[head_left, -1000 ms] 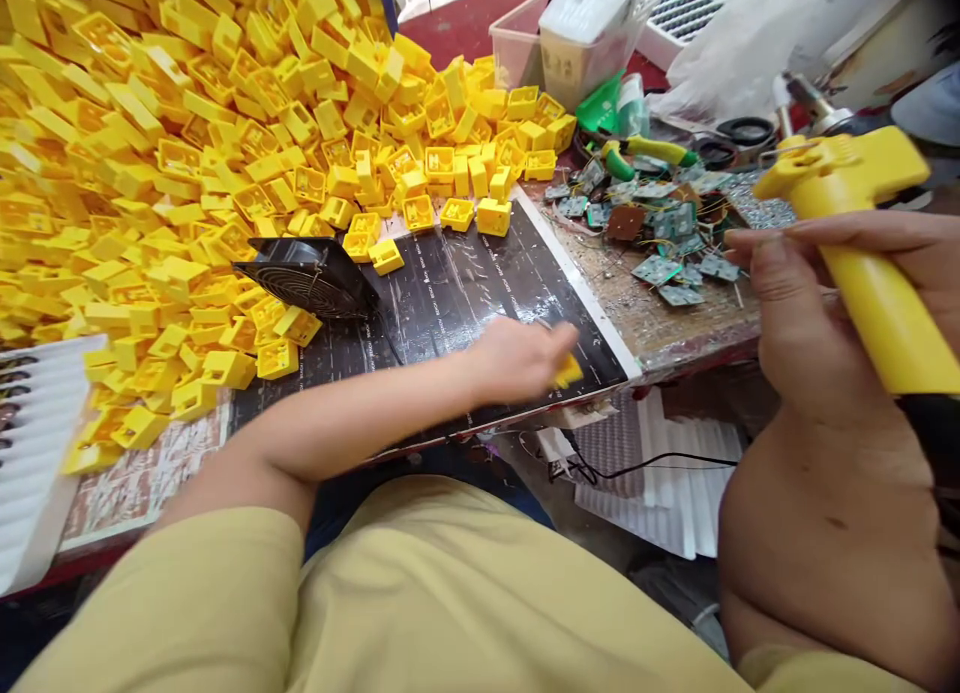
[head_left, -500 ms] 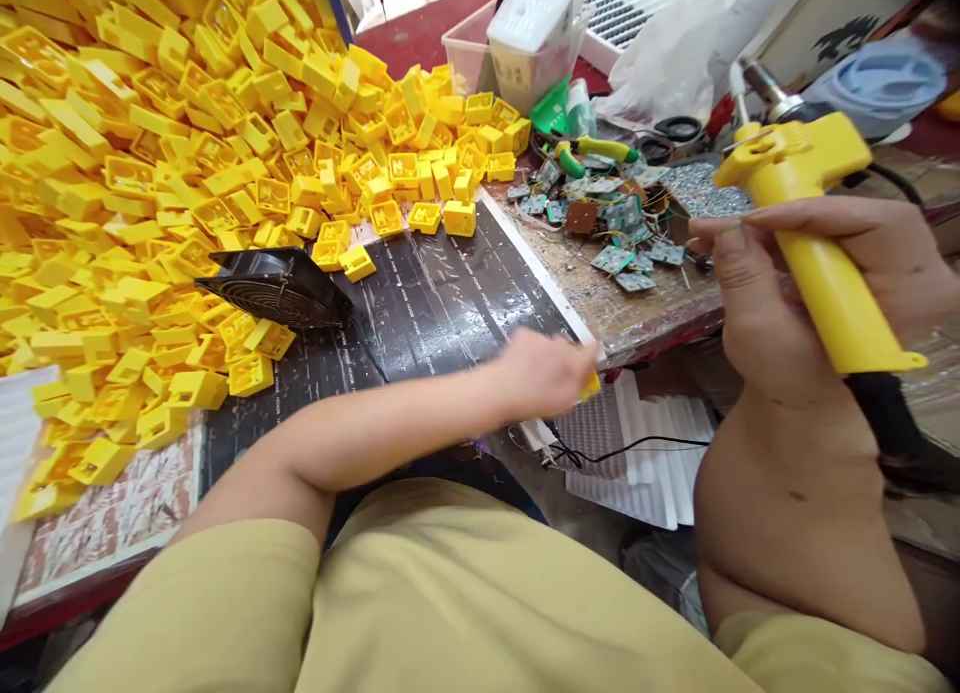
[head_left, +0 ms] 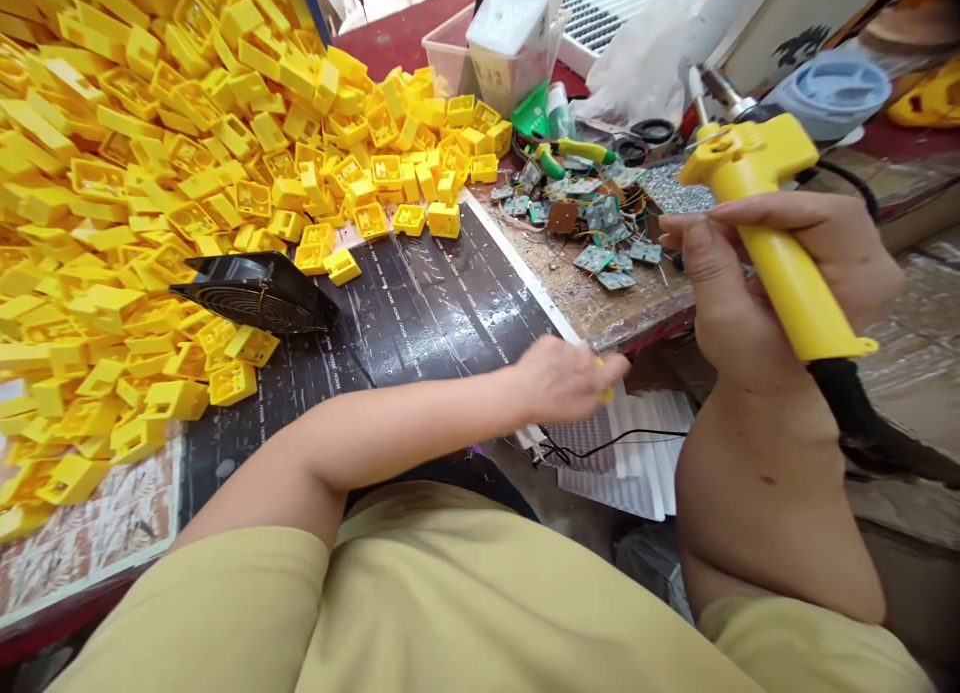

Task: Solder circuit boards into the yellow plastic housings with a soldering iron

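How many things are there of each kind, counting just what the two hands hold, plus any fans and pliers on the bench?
Yellow piece in the left hand, mostly hidden: 1
Yellow tool in the right hand: 1
Black fan: 1
Pliers with green-and-yellow handles: 1
Total: 4
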The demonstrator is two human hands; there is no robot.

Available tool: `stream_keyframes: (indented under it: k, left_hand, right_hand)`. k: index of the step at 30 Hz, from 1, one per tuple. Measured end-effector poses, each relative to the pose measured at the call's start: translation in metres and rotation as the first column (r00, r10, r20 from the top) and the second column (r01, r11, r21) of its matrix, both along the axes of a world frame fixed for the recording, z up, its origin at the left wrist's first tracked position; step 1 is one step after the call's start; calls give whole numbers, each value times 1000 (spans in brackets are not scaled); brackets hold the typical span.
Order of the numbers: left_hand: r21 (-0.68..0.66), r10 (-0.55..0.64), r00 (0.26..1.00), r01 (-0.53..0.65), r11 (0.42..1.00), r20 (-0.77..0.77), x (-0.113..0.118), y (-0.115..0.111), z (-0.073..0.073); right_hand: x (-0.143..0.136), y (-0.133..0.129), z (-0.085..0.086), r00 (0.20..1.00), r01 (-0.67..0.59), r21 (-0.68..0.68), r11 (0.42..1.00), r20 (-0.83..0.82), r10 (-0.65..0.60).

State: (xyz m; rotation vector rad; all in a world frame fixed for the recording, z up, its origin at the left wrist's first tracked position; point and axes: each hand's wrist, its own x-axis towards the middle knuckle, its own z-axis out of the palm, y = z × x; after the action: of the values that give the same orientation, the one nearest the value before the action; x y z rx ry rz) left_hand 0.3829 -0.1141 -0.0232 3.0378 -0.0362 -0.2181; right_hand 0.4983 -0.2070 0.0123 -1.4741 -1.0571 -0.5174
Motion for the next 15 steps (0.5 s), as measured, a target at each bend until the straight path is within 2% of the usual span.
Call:
stream_keyframes:
  k: [2,4,6,8,10,11,13,15]
  left_hand:
    - [-63,-94,996,94,994,3,-6,-23,3]
    - [-67,-56,998,56,996,16,-10,-20,13]
    - [-35,65,998,-64,997,24,-10,5,25]
    - [20,219,975,-220,975,42,-4,40,34]
    - [114,362,928,-370,922,83,4,69,36]
    - [159,396,915,-404,901,82,8,76,34]
    - [205,379,924,-383,901,58,12,72,25]
    - [178,266,964,-265,948,19,10,47,14]
  right_hand:
    - [0,-1,-1,1000,24,13,1000,16,-24]
    - [1,-5,-5,1000,21,33,999,11,-21]
    - [2,-10,-9,1000,3,46,999,-12,-2]
    - [3,-13,-13,999,-15,44,999,-35,16]
    - [4,-16,-15,999,-12,38,999,-44,14]
    - [5,-16,-15,999,-8,34,999,-45,10]
    - [5,-16,-14,999,0,16,1000,-45,1]
    - [4,-13,-13,999,-9,5,1000,-46,10]
